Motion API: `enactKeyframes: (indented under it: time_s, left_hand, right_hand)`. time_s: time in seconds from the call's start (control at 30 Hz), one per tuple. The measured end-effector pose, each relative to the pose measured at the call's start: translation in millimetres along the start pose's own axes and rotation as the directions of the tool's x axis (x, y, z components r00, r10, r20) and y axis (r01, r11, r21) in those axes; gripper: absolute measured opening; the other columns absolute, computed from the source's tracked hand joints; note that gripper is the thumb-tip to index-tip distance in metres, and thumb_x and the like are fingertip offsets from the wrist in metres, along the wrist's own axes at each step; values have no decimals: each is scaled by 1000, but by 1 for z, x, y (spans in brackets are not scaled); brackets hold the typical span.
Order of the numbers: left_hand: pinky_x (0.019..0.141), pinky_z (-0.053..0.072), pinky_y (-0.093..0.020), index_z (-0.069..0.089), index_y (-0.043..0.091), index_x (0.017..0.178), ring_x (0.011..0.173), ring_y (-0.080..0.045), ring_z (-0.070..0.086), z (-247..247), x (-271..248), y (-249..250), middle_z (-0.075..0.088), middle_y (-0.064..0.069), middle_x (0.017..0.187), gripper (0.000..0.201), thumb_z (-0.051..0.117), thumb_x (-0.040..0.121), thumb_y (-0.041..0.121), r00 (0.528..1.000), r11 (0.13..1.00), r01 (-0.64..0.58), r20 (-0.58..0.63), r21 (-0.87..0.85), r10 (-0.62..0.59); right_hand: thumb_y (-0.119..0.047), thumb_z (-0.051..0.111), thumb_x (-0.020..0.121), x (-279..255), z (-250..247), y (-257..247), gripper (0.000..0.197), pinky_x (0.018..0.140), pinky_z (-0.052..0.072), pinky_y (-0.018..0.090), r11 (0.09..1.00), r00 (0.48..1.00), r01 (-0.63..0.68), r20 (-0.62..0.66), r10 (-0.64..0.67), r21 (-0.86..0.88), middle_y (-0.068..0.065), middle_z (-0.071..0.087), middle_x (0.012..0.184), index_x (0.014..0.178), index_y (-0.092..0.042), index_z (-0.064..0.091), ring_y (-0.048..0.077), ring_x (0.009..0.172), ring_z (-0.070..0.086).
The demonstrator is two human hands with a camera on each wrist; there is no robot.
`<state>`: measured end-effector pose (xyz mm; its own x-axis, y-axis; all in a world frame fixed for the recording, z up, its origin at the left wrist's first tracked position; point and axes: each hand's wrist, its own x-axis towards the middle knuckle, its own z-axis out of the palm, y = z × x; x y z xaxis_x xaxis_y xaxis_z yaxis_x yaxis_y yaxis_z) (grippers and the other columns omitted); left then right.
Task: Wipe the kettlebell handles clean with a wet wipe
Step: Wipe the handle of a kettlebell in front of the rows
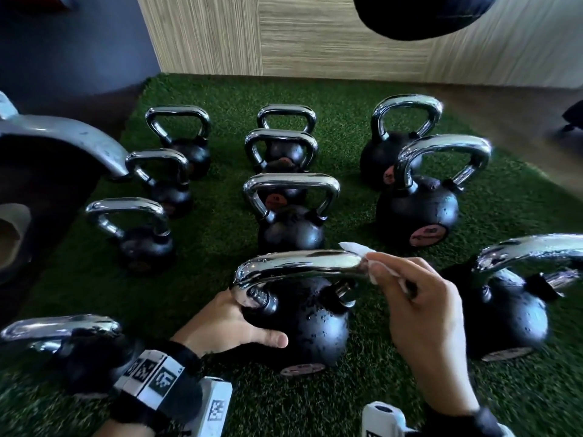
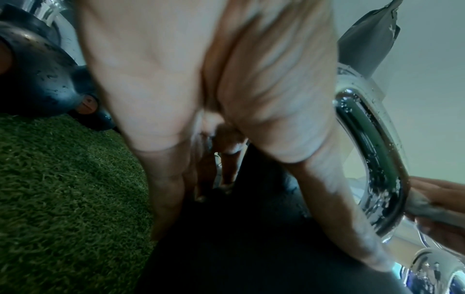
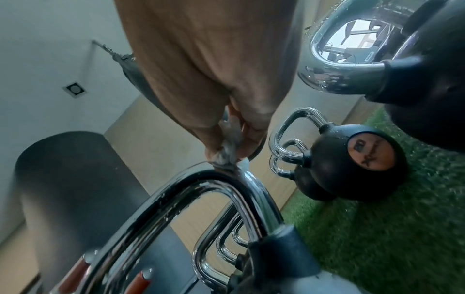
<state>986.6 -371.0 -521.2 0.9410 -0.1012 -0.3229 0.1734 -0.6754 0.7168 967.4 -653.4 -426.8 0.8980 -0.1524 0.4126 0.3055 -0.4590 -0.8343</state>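
A black kettlebell (image 1: 312, 323) with a wet chrome handle (image 1: 299, 263) stands on the turf in front of me. My left hand (image 1: 233, 323) grips its body on the left side, thumb across the front. My right hand (image 1: 410, 288) pinches a white wet wipe (image 1: 356, 249) against the right end of that handle. In the right wrist view the crumpled wet wipe (image 3: 230, 153) sits between my fingertips on top of the chrome handle (image 3: 201, 191). In the left wrist view my left hand (image 2: 216, 119) lies on the dark kettlebell (image 2: 251, 248), with the handle (image 2: 372, 159) to the right.
Several other black kettlebells with chrome handles stand in rows on the green turf (image 1: 214, 222), one close at the right (image 1: 504, 313) and one at the near left (image 1: 91, 348). A wood-panelled wall (image 1: 315, 36) closes the back. A dark punching bag (image 1: 422, 14) hangs overhead.
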Motion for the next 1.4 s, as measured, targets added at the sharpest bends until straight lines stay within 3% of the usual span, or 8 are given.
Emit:
enactKeyframes:
  time_s: [0.23, 0.4, 0.63, 0.77, 0.87, 1.0, 1.2, 1.4]
  left_hand:
    - [114, 44, -31, 65, 51, 123, 123, 9, 57, -2, -8, 11, 66, 31, 127, 87, 95, 44, 70, 997, 993, -68, 16, -95, 70]
    - [108, 47, -26, 71, 34, 118, 119, 2, 63, -5, -21, 23, 72, 21, 120, 91, 92, 39, 74, 996, 998, -43, -76, -44, 39]
    - [72, 50, -27, 63, 30, 103, 93, -11, 69, 1, -79, 81, 70, 12, 99, 63, 56, 76, 87, 975, 832, 218, -152, 510, -163]
    - [65, 53, -19, 72, 43, 96, 71, 3, 68, 14, -88, 102, 74, 24, 86, 21, 60, 93, 60, 996, 971, -85, -14, 225, 91]
    - [81, 51, -6, 66, 43, 130, 92, 12, 69, 29, -81, 104, 73, 23, 117, 32, 60, 99, 42, 977, 949, -209, -10, -237, 212]
    - [105, 44, -12, 63, 22, 139, 127, 4, 59, 46, -72, 94, 65, 21, 134, 44, 55, 98, 37, 964, 845, -237, -4, -480, 268]
    - [89, 61, -29, 76, 12, 120, 106, -29, 75, 53, -61, 76, 77, -13, 115, 28, 65, 96, 19, 974, 727, -184, -22, -661, 226]
    - [82, 64, -30, 76, 20, 119, 101, -7, 76, 37, -78, 94, 78, 12, 113, 29, 74, 90, 25, 887, 800, -448, -311, -398, 342]
  right_hand:
    - [-18, 69, 95, -13, 11, 25, 15, 82, 55, 23, 942, 973, -210, -41, 228, 260, -6, 79, 97, 103, -23, 80, 12, 94, 74]
    - [-14, 63, 98, -33, 30, 53, 22, 101, 51, 41, 730, 888, -455, 197, 417, 510, 9, 78, 112, 114, -10, 76, 27, 114, 70]
    - [-35, 92, 69, -50, -9, 53, 55, 95, 56, 30, 590, 797, -602, 445, 408, 537, 18, 76, 113, 115, -8, 77, 25, 113, 71]
    - [-51, 94, 57, -65, -16, 59, 67, 92, 54, 38, 673, 794, -591, 466, 389, 444, 22, 75, 101, 113, -18, 79, 32, 93, 67]
    - [-24, 92, 69, -65, -12, 48, 38, 82, 59, 27, 690, 816, -553, 470, 336, 467, 20, 78, 97, 103, -12, 81, 27, 91, 75]
    - [-6, 85, 67, -59, -1, 36, 24, 72, 59, 28, 722, 833, -518, 464, 302, 459, 19, 77, 85, 90, -7, 76, 26, 78, 73]
    - [-24, 98, 58, -58, 11, 38, 44, 51, 43, 27, 945, 946, -290, 195, 258, 155, -2, 57, 66, 83, -22, 63, 13, 56, 51]
    - [-16, 89, 69, -50, 1, 60, 63, 93, 53, 35, 769, 893, -431, 345, 289, 472, 1, 69, 119, 123, -31, 60, 20, 111, 66]
